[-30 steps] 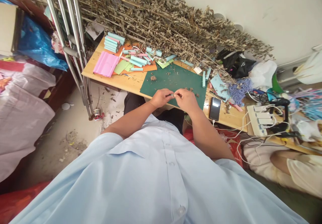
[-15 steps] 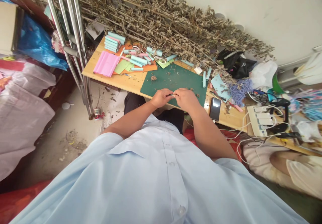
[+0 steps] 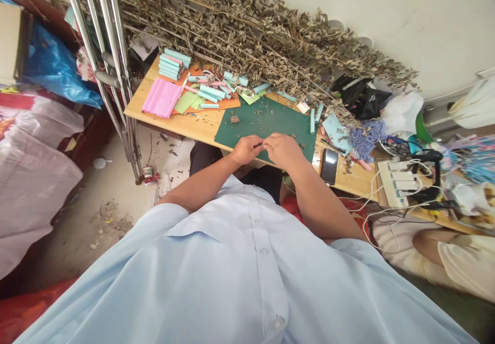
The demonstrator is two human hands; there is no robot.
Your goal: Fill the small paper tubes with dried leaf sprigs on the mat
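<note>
Green mat [image 3: 249, 111], small blurred piece [image 3: 262, 145] between left fingers [image 3: 255, 141] and right fingers [image 3: 269, 142], both clamped on it

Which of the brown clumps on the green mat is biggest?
The brown clump near the left edge of the green mat, beyond the left hand; the other bits look smaller.

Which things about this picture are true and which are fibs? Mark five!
1. The left hand and right hand hold a small thing between them. True.
2. The phone lies on the green mat. False: it lies on the wooden table.
3. The pink sheet lies left of the green mat. True.
4. Metal poles are at the picture's right. False: they are at the left.
5. Dried plants lie beyond the green mat. True.
</note>
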